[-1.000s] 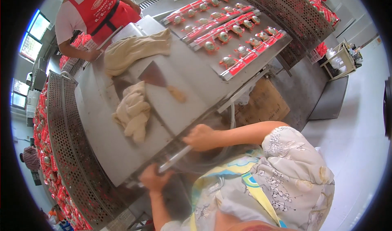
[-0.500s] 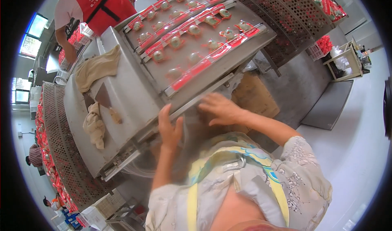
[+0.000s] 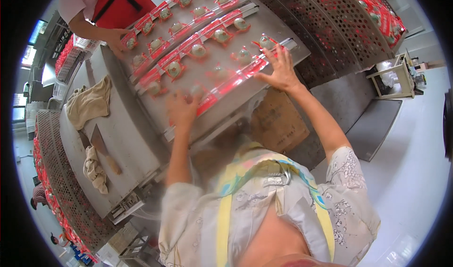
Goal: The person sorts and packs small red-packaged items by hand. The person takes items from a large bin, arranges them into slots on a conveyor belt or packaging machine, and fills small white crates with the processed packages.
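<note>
Both open hands, left hand [image 3: 183,110] and right hand [image 3: 281,70], press the slick, floppy red packet strip [image 3: 226,85] along the conveyor's near edge; pinch its sealed margins.

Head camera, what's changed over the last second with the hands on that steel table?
Both hands left the table's near edge and reached forward onto the rows of red-wrapped packs: the left hand now rests on the nearest row, the right hand farther along it, fingers spread. Neither visibly grips anything. The cloth, the scraper and the co-worker in the red apron stayed put.
</note>
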{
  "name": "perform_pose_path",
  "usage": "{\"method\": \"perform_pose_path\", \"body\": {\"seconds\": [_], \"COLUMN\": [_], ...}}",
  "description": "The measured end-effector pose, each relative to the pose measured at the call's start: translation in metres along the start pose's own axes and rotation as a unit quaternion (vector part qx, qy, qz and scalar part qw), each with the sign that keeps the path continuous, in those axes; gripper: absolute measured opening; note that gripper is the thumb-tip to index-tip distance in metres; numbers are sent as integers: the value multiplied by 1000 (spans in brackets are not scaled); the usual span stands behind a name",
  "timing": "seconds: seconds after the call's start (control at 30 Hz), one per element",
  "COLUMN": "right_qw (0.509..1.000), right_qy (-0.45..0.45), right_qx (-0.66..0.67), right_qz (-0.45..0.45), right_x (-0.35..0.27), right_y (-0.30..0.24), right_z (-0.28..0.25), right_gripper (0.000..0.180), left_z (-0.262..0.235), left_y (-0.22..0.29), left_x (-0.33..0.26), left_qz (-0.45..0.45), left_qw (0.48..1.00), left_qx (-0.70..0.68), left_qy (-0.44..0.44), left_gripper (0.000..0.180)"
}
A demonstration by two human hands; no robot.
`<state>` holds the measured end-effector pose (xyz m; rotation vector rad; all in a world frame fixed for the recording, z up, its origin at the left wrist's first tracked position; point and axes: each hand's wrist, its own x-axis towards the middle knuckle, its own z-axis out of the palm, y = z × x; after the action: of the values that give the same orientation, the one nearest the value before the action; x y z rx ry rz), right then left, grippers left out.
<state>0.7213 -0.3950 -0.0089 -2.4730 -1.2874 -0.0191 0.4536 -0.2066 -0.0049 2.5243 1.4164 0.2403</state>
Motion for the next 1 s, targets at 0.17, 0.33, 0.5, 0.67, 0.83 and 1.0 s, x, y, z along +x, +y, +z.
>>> {"method": "perform_pose_path", "body": {"seconds": [0.17,0.33,0.5,0.67,0.83,1.0], "right_qw": [990,984,980,829,762,649], "right_qy": [-130,-150,-136,-358,-516,-555], "right_qx": [-38,26,148,427,391,516], "right_qz": [43,-97,-3,55,22,63], "right_x": [74,100,121,134,139,157], "right_y": [-4,-29,-16,-21,-53,-32], "right_z": [31,51,49,37,27,-26], "right_gripper": [100,73,70,73,82,63], "left_z": [-1,-5,10,64,70,33], "left_y": [20,27,11,9,28,89], "left_x": [23,47,60,68,76,79], "left_qz": [-1,-17,-93,-79,-43,-167], "left_qw": [998,992,906,671,708,569], "left_qx": [-58,-119,-412,-692,-648,-754], "left_qy": [-32,-41,-9,-255,-276,-281], "left_gripper": [60,50,41,26,29,48]}}
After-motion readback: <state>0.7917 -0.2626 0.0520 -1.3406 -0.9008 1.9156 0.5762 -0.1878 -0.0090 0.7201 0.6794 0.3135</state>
